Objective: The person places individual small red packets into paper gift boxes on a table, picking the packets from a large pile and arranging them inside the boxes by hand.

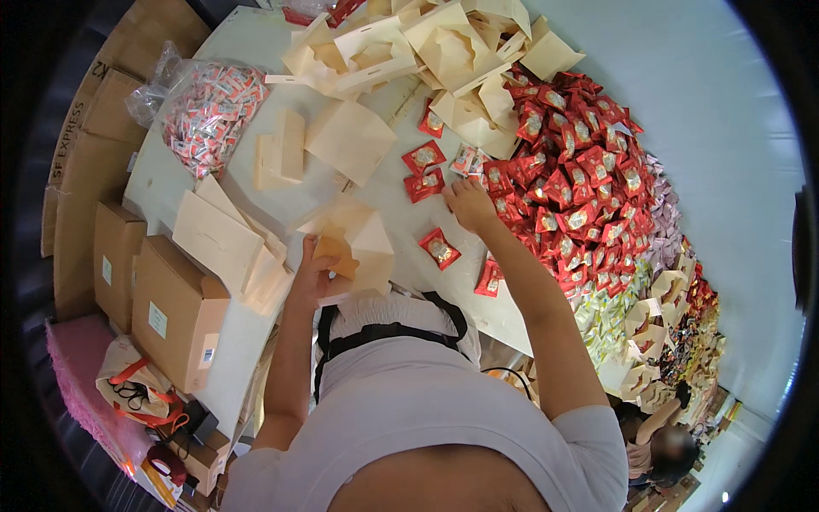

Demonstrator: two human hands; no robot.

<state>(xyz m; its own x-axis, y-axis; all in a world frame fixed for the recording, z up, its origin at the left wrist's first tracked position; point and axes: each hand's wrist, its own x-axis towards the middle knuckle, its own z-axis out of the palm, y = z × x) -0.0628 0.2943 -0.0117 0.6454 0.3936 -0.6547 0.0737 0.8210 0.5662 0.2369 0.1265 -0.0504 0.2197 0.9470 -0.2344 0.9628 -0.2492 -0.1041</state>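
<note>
My left hand (315,269) grips the edge of an open cream paper box (371,240) near the table's front edge, with its fingers at the box's cut-out opening. My right hand (470,205) reaches over the table at the left edge of a large heap of red wrapped packets (576,179); its fingertips are beside a white-and-red sachet (465,160), and whether they touch anything cannot be told. Loose red packets lie left of the hand, among them one (424,185) close to the fingers. Another red packet (439,248) lies between both hands.
Folded cream boxes (448,48) pile up at the back. Flat cream cartons (221,240) lie at left, beyond them a clear bag of small sachets (214,112). Brown cardboard boxes (173,313) stand at the left edge. Green-white packets (608,320) lie right; a person (665,448) is at far lower right.
</note>
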